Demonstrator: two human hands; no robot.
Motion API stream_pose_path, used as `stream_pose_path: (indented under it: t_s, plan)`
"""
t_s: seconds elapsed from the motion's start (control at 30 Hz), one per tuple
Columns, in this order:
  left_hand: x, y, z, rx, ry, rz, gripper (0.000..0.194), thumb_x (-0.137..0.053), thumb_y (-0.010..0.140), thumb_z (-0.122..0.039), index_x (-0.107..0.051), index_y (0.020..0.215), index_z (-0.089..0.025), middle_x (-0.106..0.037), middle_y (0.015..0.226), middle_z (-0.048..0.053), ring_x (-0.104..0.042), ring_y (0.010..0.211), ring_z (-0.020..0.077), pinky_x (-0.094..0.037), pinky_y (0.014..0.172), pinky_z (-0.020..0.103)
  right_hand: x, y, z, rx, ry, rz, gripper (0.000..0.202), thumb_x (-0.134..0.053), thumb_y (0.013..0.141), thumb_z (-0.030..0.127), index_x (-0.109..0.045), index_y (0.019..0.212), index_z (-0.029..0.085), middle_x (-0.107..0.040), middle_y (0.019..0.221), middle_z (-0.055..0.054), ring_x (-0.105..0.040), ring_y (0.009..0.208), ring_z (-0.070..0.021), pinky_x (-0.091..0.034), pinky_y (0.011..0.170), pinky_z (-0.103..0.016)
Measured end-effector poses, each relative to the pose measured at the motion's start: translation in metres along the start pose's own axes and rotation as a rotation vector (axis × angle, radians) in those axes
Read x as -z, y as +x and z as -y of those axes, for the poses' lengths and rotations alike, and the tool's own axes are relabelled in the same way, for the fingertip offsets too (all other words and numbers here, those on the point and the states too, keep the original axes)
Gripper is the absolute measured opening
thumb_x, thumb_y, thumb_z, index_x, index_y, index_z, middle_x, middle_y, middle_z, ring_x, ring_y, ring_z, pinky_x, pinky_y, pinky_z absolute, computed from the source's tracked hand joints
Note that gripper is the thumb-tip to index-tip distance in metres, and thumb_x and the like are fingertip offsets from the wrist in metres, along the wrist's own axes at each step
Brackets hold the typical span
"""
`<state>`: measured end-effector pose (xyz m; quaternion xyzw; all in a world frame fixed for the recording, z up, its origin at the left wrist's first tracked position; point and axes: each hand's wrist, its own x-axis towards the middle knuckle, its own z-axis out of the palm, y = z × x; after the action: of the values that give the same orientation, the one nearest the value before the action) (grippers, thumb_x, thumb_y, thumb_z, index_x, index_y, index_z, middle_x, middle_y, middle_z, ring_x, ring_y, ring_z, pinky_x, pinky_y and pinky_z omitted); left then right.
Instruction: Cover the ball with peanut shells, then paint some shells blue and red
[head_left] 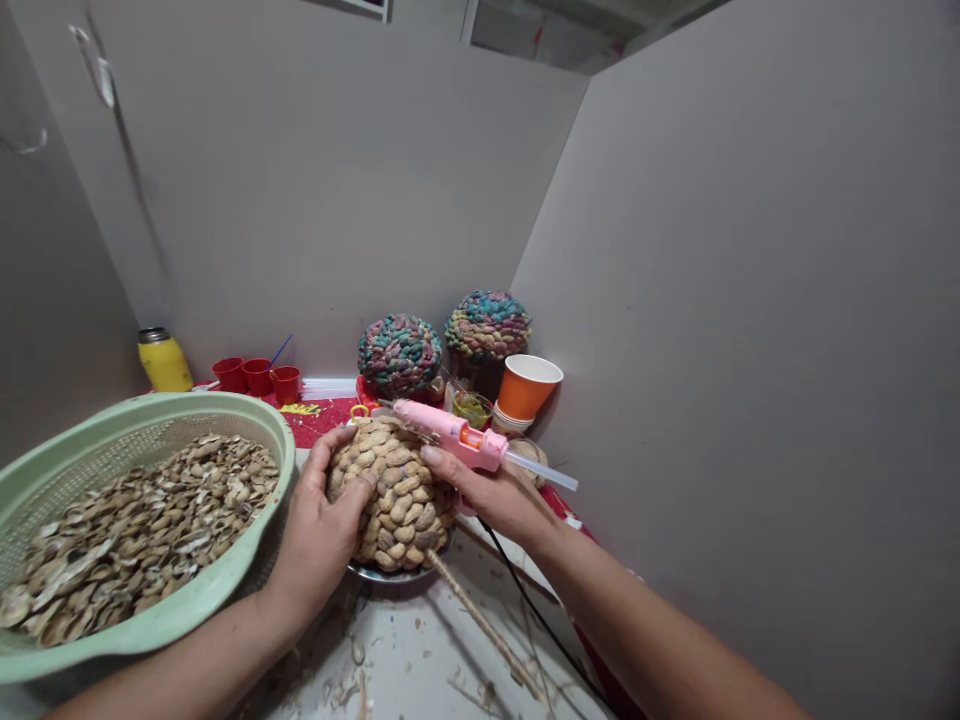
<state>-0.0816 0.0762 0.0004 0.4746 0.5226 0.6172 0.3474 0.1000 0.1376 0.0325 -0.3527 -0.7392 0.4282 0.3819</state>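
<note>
A dome-shaped piece covered with rows of peanut shells (401,500) rests on a shiny metal dish (390,574) in front of me. My left hand (326,510) grips its left side, thumb across the front and fingers over the top. In my right hand (487,490) is a pink glue gun (450,432), its nozzle pointing left over the top of the dome. A clear glue stick (541,470) sticks out of its back end. The right fingers are mostly hidden behind the gun and the dome. From the dome's lower edge a thin brown stick (484,622) runs toward me.
At left stands a green colander (277,430) of loose shell halves (157,530). Behind are several red cups (257,376), a yellow bottle (165,362), two multicoloured shell-covered balls (400,354) and an orange paper cup (527,387). A black cord (525,595) and shell scraps lie on the table.
</note>
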Motion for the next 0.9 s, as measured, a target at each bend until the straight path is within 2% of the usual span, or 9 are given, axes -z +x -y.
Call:
stream_pose_path:
  t_s: [0.13, 0.27, 0.43, 0.57, 0.67, 0.73, 0.77, 0.83, 0.9]
  plan:
    - [-0.001, 0.0, 0.0, -0.008, -0.005, 0.005, 0.044, -0.059, 0.082, -0.026, -0.055, 0.126, -0.023, -0.066, 0.13, 0.009, -0.061, 0.122, 0.0288, -0.048, 0.104, 0.047, 0.0, 0.001, 0.001, 0.018, 0.008, 0.01, 0.053, -0.061, 0.088, 0.059, -0.067, 0.129, 0.026, -0.076, 0.107, -0.005, -0.068, 0.107, -0.0291, -0.057, 0.094, -0.044]
    - [0.0, -0.001, -0.003, -0.001, -0.01, 0.009, 0.044, -0.06, 0.082, -0.027, -0.055, 0.126, -0.023, -0.065, 0.131, 0.008, -0.059, 0.125, 0.0291, -0.047, 0.105, 0.047, -0.001, 0.002, 0.003, 0.054, 0.056, 0.035, 0.047, -0.061, 0.09, 0.056, -0.069, 0.127, 0.028, -0.074, 0.118, -0.003, -0.066, 0.115, -0.0268, -0.049, 0.107, -0.043]
    - [0.002, -0.001, -0.004, 0.012, -0.07, 0.025, 0.036, -0.054, 0.091, -0.04, -0.056, 0.123, -0.023, -0.065, 0.13, 0.008, -0.059, 0.123, 0.0291, -0.045, 0.106, 0.047, -0.002, 0.0, 0.0, -0.03, 0.042, -0.025, 0.05, -0.064, 0.087, 0.059, -0.071, 0.123, 0.026, -0.076, 0.113, -0.005, -0.065, 0.114, -0.0296, -0.048, 0.107, -0.047]
    - [0.004, -0.001, -0.005, -0.03, -0.06, -0.028, 0.036, -0.048, 0.096, -0.045, -0.055, 0.124, -0.024, -0.061, 0.135, 0.006, -0.051, 0.131, 0.0265, -0.039, 0.112, 0.043, 0.0, -0.004, -0.003, -0.024, 0.071, -0.089, 0.048, -0.064, 0.087, 0.059, -0.073, 0.116, 0.023, -0.076, 0.107, -0.005, -0.068, 0.104, -0.0269, -0.054, 0.097, -0.042]
    - [0.005, -0.002, -0.005, -0.048, -0.017, -0.064, 0.039, -0.045, 0.097, -0.046, -0.055, 0.127, -0.024, -0.059, 0.138, 0.007, -0.045, 0.138, 0.0261, -0.036, 0.115, 0.042, 0.005, -0.01, -0.004, -0.035, 0.091, -0.198, 0.049, -0.066, 0.083, 0.061, -0.075, 0.108, 0.02, -0.073, 0.078, -0.003, -0.066, 0.073, -0.0215, -0.058, 0.068, -0.033]
    - [0.005, -0.005, -0.005, -0.051, -0.016, -0.083, 0.041, -0.044, 0.098, -0.046, -0.054, 0.131, -0.024, -0.055, 0.143, 0.007, -0.041, 0.142, 0.026, -0.033, 0.118, 0.043, 0.011, -0.017, -0.002, -0.088, 0.082, -0.273, 0.05, -0.068, 0.081, 0.062, -0.074, 0.104, 0.019, -0.061, 0.057, 0.001, -0.055, 0.052, -0.0165, -0.048, 0.048, -0.027]
    - [0.006, -0.008, -0.006, -0.053, -0.032, -0.093, 0.042, -0.044, 0.098, -0.047, -0.053, 0.133, -0.025, -0.053, 0.147, 0.007, -0.039, 0.143, 0.0259, -0.03, 0.12, 0.043, 0.015, -0.021, -0.002, -0.106, 0.085, -0.303, 0.05, -0.069, 0.08, 0.063, -0.074, 0.103, 0.019, -0.055, 0.052, 0.003, -0.049, 0.047, -0.0144, -0.043, 0.043, -0.026]
    - [0.007, -0.014, -0.01, -0.07, -0.093, -0.106, 0.043, -0.045, 0.099, -0.047, -0.052, 0.136, -0.027, -0.049, 0.152, 0.005, -0.035, 0.146, 0.025, -0.024, 0.123, 0.044, 0.023, -0.031, 0.0, -0.114, 0.102, -0.351, 0.049, -0.069, 0.079, 0.063, -0.073, 0.103, 0.02, -0.052, 0.051, 0.004, -0.044, 0.043, -0.0124, -0.038, 0.04, -0.024]
    - [0.009, -0.022, -0.019, -0.095, -0.188, -0.089, 0.042, -0.045, 0.099, -0.047, -0.053, 0.137, -0.03, -0.047, 0.153, 0.003, -0.033, 0.148, 0.0235, -0.02, 0.125, 0.043, 0.03, -0.041, -0.002, -0.093, 0.106, -0.424, 0.047, -0.07, 0.078, 0.062, -0.072, 0.099, 0.021, -0.053, 0.053, 0.004, -0.045, 0.044, -0.012, -0.038, 0.042, -0.025]
